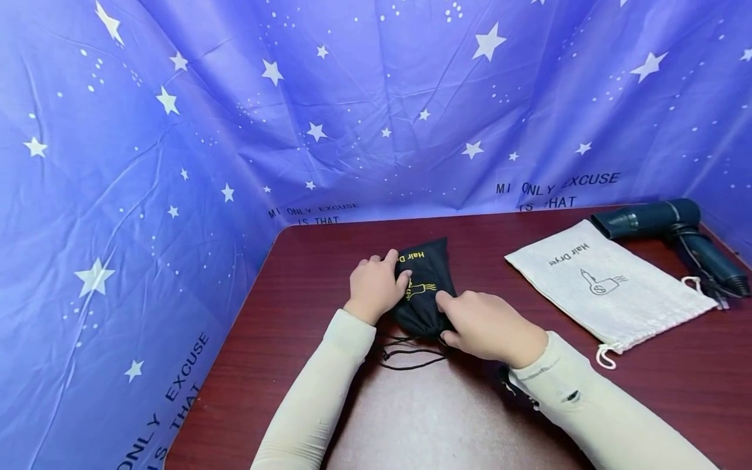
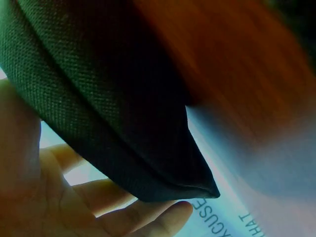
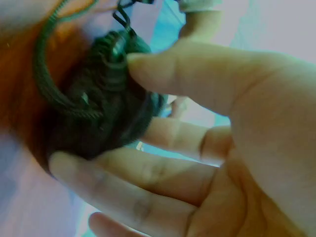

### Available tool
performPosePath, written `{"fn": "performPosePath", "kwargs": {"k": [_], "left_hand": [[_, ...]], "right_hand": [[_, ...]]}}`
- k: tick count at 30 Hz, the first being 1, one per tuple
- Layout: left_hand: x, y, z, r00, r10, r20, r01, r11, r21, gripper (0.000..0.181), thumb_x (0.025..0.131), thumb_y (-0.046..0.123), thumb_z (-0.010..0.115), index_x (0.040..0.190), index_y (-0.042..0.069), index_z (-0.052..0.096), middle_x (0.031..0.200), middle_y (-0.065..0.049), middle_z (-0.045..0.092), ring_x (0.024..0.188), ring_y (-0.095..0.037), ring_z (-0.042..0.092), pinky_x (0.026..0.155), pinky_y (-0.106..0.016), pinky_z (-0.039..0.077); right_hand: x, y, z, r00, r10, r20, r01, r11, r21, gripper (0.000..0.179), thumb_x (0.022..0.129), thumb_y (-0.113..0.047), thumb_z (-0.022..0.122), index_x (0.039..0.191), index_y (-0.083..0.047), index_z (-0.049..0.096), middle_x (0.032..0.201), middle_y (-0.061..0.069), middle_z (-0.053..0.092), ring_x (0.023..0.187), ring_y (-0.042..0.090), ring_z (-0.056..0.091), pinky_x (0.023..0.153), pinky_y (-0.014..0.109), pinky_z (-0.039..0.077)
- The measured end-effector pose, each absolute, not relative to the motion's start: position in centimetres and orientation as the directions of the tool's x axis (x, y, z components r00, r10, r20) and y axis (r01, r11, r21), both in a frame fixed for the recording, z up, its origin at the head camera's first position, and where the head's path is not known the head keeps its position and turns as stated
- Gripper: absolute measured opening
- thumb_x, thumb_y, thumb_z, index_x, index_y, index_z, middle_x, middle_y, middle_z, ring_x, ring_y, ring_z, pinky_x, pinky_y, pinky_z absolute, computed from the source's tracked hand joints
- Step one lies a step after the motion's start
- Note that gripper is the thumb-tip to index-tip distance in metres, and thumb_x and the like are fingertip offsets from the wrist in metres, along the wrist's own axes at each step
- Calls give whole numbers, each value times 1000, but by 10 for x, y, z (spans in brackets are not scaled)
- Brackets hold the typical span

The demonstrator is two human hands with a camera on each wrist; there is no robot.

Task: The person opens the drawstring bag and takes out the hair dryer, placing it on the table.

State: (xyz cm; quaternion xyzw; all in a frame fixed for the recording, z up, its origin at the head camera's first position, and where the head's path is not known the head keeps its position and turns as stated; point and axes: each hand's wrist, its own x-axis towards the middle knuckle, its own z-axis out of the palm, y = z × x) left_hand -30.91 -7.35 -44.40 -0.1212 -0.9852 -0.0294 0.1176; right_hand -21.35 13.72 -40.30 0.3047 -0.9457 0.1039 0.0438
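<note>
Presently, the work appears to be at the step of handling a small black cloth drawstring bag with yellow print (image 1: 427,305), which is near the middle of the dark red wooden table (image 1: 294,277), between the two hands. The person's left hand (image 1: 376,285) grasps its left side, with the thumb lying over the printed face. The person's right hand (image 1: 490,326) holds the gathered mouth at the near end; in the right wrist view the thumb presses by the pleats and the other fingers are behind the cloth. So neither hand is released, as I judge it.

The mouth is puckered, and a thin black cord (image 1: 405,369) makes a loose loop beside it on the table. In my judgement, the next move calls for keeping one hand steady on the body of the bag while the other works at this puckered neck or its cord, with care that the cord does not tangle.

As for the containers, the black bag looks rather full in the right wrist view, but its content is hidden, so I cannot tell it. A flat white cloth drawstring bag (image 1: 611,284) lies to the right, seemingly without anything bulky inside. Beyond it rests a dark green hair dryer (image 1: 652,219), outside both bags.
</note>
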Motion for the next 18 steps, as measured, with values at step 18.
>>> {"fn": "performPosePath", "kwargs": {"k": [18], "left_hand": [[-294,-59,-438,-929,293,224,295,955,-26,52,101,60,53,133,20,58,96,-10,70,83,-30,63,72,-44,57]], "right_hand": [[-208,151,-385,-803,-596,17,-591,792,-150,42,79,-28,88,105,-10,61,72,1,65,66,18,66,60,43,54]]}}
